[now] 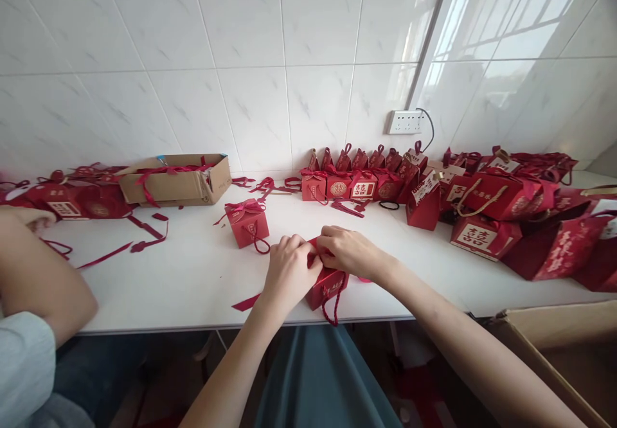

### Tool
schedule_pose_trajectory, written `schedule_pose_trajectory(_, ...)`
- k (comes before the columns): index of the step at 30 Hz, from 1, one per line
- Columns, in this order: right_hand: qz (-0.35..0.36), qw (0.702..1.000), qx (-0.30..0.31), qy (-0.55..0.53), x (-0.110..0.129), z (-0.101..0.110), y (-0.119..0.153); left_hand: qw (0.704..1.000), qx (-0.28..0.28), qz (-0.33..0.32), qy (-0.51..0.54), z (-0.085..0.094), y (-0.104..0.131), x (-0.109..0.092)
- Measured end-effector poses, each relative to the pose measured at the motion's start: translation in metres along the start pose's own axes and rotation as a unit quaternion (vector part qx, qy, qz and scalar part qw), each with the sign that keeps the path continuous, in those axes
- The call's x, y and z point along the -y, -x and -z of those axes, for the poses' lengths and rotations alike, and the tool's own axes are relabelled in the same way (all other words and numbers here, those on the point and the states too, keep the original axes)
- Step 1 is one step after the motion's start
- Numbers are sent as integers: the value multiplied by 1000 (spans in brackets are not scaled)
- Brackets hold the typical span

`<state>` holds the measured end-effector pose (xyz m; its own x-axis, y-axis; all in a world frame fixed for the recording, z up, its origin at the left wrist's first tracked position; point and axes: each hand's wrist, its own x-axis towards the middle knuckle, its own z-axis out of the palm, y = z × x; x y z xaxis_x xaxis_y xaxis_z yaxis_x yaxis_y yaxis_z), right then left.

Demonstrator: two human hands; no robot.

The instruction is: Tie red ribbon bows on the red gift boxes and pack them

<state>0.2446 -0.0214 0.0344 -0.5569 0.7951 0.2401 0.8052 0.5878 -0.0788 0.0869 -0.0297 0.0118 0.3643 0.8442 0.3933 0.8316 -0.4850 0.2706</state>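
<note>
A small red gift box (328, 288) with a dark red cord handle (332, 306) stands near the table's front edge. My left hand (292, 267) is closed over the left side of its top, with thumb and fingers pinched together. From the other side my right hand (349, 249) also pinches at the top, and the two hands almost meet. The fingertips cover what exactly is gripped there. A dark red ribbon end (247, 302) sticks out beside my left wrist. Just behind, to the left, sits another red gift box (248, 225) with a ribbon bow on top.
Red gift boxes (364, 187) line the wall, and more red boxes (486, 232) are piled at right. An open cardboard box (173, 187) and loose ribbons (149, 232) lie at left, near another person's arm (43, 267). A large carton (554, 344) stands below right.
</note>
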Motion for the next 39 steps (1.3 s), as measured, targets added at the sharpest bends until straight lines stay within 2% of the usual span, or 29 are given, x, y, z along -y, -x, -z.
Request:
schedule_pose_trajectory(5, 14, 986, -65, -152, -7, -11, 1, 999, 39, 5, 1, 2, -8, -5)
schedule_pose_trajectory(10, -29, 954, -108, -277, -13, -21, 8, 998, 26, 5, 49, -4, -9, -2)
schedule_pose_trajectory(16, -22, 954, -120, -272, -13, -21, 13, 994, -9, -3, 111, -9, -6, 3)
schedule_pose_trajectory(20, -15, 958, -121, -258, -10, -21, 13, 992, -3, 6, 124, -9, -6, 3)
schedule_pose_trajectory(27, -93, 917, -184, -342, -11, -36, 17, 986, 43, -5, 162, -5, -7, 5)
schedule_pose_trajectory(29, -85, 916, -181, -347, -11, -37, 18, 985, 41, -12, 168, -6, -8, 5)
schedule_pose_trajectory(34, -44, 937, -136, -320, -12, -30, 18, 988, 4, -20, 155, -10, -7, 5)
schedule_pose_trajectory(37, -76, 914, -96, -387, -13, -25, 16, 989, 31, -20, 141, -9, -5, 4)
schedule_pose_trajectory(39, -85, 879, -44, -466, -16, -21, 15, 990, 55, -29, 128, -7, -4, 3)
